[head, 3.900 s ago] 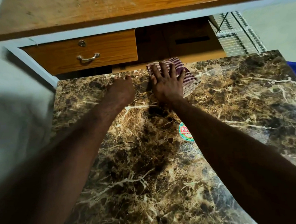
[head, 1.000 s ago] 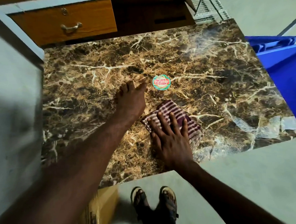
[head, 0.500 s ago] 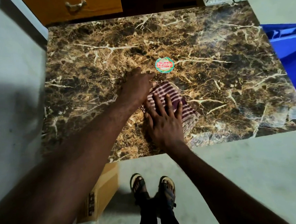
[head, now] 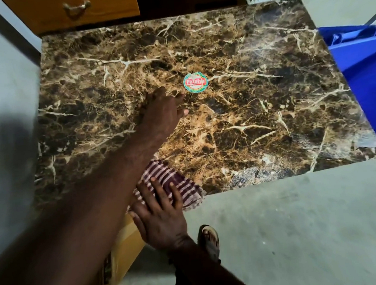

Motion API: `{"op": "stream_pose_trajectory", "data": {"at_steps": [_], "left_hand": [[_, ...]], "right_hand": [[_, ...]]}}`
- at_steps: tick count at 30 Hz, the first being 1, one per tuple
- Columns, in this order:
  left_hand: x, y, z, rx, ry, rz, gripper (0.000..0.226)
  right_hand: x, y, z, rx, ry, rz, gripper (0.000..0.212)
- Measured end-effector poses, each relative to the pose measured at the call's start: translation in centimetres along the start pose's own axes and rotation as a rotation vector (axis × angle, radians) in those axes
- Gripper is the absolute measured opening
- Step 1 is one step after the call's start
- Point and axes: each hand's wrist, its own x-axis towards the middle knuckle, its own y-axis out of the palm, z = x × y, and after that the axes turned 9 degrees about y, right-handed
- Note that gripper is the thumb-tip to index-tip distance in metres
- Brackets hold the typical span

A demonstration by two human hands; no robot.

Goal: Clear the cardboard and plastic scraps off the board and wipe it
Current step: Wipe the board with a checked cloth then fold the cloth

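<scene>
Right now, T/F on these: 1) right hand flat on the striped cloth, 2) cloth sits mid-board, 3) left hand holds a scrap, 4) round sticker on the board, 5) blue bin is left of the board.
1. True: the right hand lies with straight fingers on the striped cloth.
2. False: the cloth is at the near edge of the marble-pattern board, partly overhanging.
3. False: the left hand rests on the board, holding nothing.
4. True: a round sticker sits near the centre.
5. False: the blue bin is right of it.

The left forearm hides part of the striped cloth and cardboard box.
</scene>
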Motion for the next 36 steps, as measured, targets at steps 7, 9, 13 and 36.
{"op": "stream_pose_trajectory", "data": {"at_steps": [7,9,13,36], "left_hand": [[-0.2,1.1,0.3,0.005,-0.008,-0.036,0.054],[-0.3,1.2,0.5,0.011,-0.014,-0.024,0.055],[-0.1,1.0,0.5,0.011,-0.018,0.005,0.056],[1.8,0.4,-8.6,0.086,0.112,0.029,0.042]], "right_hand": [[-1.2,2.0,-3.4,0.001,-0.169,-0.218,0.048],[-1.4,1.7,-5.5,-0.027,-0.162,-0.212,0.052],[-2.0,0.2,-10.7,-0.076,-0.043,-0.22,0.052],[-2.0,-0.4,-10.6,-0.016,0.082,-0.293,0.044]]}}
